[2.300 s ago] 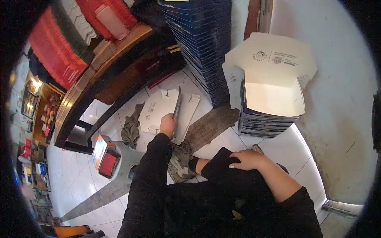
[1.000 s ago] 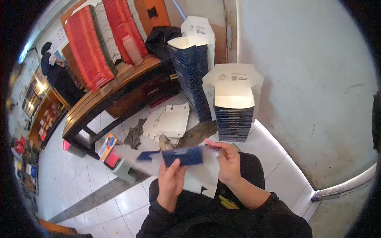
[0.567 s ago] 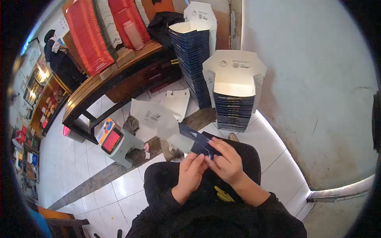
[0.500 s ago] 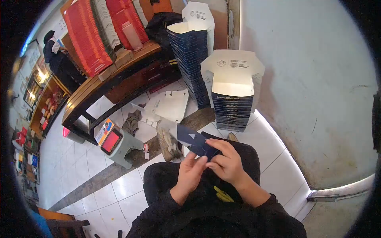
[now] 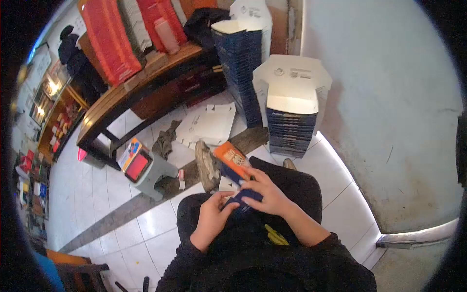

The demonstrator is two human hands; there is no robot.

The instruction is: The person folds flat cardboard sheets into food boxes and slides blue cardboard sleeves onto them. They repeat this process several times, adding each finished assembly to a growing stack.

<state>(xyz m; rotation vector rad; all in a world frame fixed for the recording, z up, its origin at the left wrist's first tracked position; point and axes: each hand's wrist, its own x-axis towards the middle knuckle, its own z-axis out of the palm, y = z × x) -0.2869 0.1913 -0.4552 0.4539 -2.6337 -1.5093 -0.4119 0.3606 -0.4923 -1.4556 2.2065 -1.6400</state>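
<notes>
The left hand [image 5: 211,214] pinches the near-left edge of a navy-and-orange folding carton [image 5: 230,173], which sits between both hands over the lap, long axis slanting far-left to near-right; the right hand [image 5: 270,193] pinches its right side.

White tiled floor [image 5: 335,204], crossed by a grey-brown strip [image 5: 255,138], carries two stacks of dark blue boxes: a tall stack [image 5: 238,68] near the bench and a shorter stack [image 5: 292,131] closer to the wall. Flat pale carton [image 5: 206,126] lies on the tiles, with a crumpled cloth [image 5: 165,141] just beside it. A grey stool [image 5: 160,170] stands nearby, bearing a red-faced dark device [image 5: 137,166] and a colourful printed box [image 5: 130,152]. On the wooden bench [image 5: 109,100] rest red stacks [image 5: 109,41] and a pinkish bottle [image 5: 167,35].
</notes>
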